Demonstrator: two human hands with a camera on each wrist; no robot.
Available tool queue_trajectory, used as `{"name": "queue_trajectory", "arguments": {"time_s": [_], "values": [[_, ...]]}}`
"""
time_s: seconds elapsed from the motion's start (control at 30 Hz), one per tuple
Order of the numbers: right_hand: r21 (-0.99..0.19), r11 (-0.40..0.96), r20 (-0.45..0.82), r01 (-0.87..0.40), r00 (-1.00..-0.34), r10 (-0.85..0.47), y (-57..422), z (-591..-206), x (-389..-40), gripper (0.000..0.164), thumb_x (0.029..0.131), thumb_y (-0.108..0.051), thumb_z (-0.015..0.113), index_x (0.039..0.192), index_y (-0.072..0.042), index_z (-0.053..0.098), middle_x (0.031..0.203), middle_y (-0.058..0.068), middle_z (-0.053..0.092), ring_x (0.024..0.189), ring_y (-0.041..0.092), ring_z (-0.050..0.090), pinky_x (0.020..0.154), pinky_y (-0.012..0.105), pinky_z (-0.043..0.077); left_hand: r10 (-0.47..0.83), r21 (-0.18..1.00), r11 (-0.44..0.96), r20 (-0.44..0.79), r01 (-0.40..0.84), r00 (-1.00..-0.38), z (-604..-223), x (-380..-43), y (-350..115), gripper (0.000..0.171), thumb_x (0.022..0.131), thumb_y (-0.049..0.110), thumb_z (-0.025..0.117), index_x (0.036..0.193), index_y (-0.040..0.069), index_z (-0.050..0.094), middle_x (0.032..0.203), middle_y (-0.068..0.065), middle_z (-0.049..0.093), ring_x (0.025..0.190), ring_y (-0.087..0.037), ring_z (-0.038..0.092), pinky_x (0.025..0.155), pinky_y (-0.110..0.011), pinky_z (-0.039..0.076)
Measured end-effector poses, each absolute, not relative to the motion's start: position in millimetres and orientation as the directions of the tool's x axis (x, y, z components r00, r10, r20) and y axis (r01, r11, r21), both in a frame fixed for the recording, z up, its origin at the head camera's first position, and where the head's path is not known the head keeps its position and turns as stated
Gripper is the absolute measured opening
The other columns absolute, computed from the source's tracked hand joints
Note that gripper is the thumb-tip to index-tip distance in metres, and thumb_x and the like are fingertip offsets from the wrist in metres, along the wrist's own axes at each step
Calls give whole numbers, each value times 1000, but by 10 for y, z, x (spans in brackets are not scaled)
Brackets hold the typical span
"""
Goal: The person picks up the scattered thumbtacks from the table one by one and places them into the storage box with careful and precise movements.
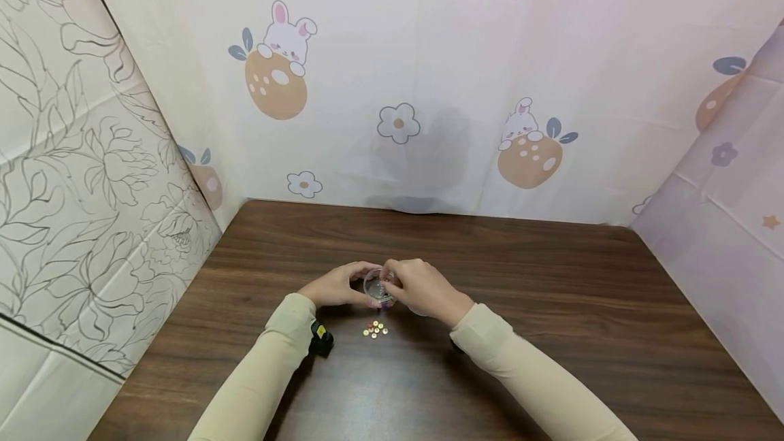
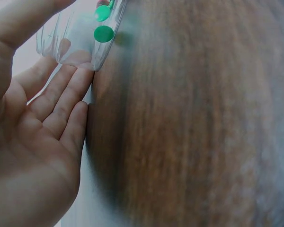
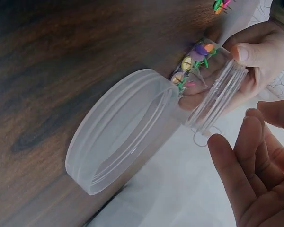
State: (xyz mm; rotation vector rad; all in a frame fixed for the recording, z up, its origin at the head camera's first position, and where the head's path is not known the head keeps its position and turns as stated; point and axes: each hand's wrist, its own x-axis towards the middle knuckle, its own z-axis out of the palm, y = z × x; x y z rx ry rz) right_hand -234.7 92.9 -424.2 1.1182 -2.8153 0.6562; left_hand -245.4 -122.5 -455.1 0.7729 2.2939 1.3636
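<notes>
A clear plastic jar [image 1: 376, 289] stands on the table with colourful thumbtacks [image 3: 201, 49] low inside it. My left hand [image 1: 339, 286] holds the jar, thumb on one side and fingers on the other; green tacks [image 2: 103, 34] show through its wall in the left wrist view. At the jar's open mouth is my right hand [image 1: 422, 288], its fingers reaching over the rim from the right. The right wrist view shows those fingers [image 3: 222, 146] loosely bent, with nothing visible between them. Beside the jar, a translucent round lid [image 3: 123, 132] lies under the right hand.
Several loose thumbtacks [image 1: 375, 330] lie in a small cluster on the brown wood table [image 1: 551, 305], just in front of the jar. Printed curtains [image 1: 343, 73] hang behind the table and along its left and right sides.
</notes>
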Motion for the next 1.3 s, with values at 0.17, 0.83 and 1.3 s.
{"name": "queue_trajectory", "arguments": {"time_s": [0.17,0.83,1.3], "values": [[-374,606,186,-702,-697,-693,944,-4255,-2280,6,90,-17,59,93,-16,64,63,-10,55,49,0,45,45,20,42,606,872,406,-32,274,-795,-4675,-2505,-1221,67,76,24,78,135,16,45,127,-4,54,113,-20,50,98,-50,40],[-311,502,54,-807,-542,-839,917,-4382,-2100,6,83,-13,67,80,-18,64,66,-14,55,54,-6,44,50,13,39,619,844,419,5,335,-786,-4858,-2635,-1264,71,73,38,79,134,25,46,124,5,56,111,-7,50,98,-43,41],[-290,518,17,-805,-545,-838,876,-4463,-2063,8,80,-12,70,77,-15,63,67,-11,58,57,-6,46,52,14,42,622,857,407,-6,317,-783,-4864,-2633,-1266,69,73,34,79,133,27,46,124,5,56,111,-6,49,97,-41,42]]}}
